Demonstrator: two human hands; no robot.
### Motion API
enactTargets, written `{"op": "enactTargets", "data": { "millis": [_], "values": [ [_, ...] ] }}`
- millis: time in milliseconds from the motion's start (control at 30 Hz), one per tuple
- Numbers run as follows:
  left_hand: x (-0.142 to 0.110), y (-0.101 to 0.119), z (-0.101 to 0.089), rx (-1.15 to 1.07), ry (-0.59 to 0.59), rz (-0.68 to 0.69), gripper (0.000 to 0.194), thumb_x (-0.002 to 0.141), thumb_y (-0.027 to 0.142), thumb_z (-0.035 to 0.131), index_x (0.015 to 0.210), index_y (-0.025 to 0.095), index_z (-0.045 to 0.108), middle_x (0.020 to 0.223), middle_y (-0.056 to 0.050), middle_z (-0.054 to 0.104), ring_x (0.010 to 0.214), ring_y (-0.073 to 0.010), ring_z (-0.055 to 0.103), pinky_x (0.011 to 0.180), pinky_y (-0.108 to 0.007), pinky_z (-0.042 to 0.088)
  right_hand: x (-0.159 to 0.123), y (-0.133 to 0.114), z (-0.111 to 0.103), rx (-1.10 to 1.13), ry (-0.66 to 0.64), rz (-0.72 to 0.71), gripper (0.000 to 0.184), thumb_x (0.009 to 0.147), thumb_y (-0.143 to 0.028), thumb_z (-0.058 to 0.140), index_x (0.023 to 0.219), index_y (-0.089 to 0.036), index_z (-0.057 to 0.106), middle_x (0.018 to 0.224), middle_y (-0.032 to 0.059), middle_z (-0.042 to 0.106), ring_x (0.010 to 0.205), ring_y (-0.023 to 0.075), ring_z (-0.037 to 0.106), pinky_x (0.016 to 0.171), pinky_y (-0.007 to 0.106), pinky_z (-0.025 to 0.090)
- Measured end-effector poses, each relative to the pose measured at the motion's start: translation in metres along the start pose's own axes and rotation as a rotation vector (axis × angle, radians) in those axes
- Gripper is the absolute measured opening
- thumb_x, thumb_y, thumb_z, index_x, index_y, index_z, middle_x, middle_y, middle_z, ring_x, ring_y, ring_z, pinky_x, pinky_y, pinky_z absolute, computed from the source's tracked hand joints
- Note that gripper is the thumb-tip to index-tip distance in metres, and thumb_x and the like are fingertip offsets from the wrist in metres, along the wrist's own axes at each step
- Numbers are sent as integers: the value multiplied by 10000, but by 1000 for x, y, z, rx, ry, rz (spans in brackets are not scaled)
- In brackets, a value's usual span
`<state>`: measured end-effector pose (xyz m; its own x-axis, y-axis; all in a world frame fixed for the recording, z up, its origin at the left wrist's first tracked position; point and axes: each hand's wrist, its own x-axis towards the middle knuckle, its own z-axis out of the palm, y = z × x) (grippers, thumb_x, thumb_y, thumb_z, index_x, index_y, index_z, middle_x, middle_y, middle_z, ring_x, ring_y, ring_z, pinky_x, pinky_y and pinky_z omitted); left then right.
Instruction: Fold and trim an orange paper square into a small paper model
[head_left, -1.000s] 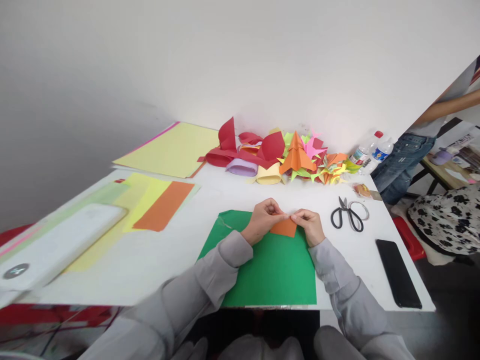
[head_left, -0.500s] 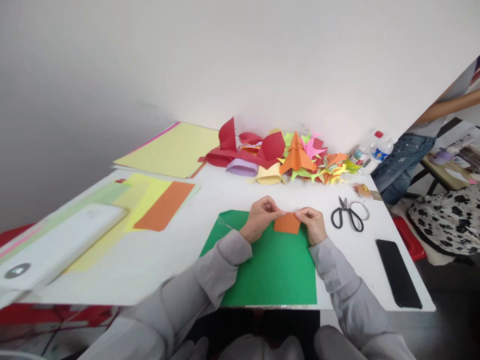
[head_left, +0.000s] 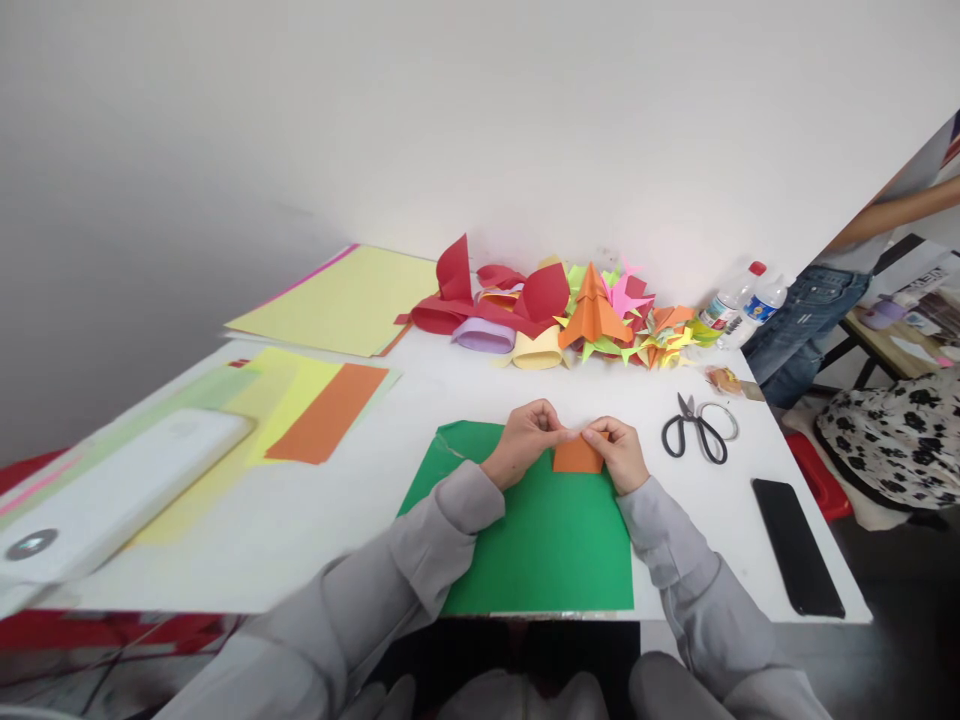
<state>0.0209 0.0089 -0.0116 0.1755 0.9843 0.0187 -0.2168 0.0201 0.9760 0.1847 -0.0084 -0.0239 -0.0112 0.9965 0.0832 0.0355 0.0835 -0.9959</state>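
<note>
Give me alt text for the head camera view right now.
Left hand and right hand pinch the top edge of a small orange paper over a green sheet; scissors and a black phone lie to the right.

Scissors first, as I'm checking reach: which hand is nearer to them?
Right. The right hand, at the small orange paper, is just left of the scissors; the left hand is farther left, beyond the right hand.
</note>
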Motion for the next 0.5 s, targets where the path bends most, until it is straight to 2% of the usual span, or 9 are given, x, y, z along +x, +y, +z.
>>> {"op": "enactTargets", "data": {
  "millis": [333,500],
  "values": [
    [2,3,-1,-80,16,-43,364,492,252,834,564,165,488,423,69,520,407,-58,435,453,-193,338,1,-2,0,218,88,97,259,586,-386,785,553,-184,626,547,-31,583,517,105,457,520,244,361],
    [2,3,-1,-91,29,-50,366,499,268,835,569,164,491,417,67,516,412,-64,450,461,-197,348,3,0,-3,266,107,133,279,595,-429,771,567,-177,652,536,-22,582,512,113,466,521,256,371]
  ]
}}
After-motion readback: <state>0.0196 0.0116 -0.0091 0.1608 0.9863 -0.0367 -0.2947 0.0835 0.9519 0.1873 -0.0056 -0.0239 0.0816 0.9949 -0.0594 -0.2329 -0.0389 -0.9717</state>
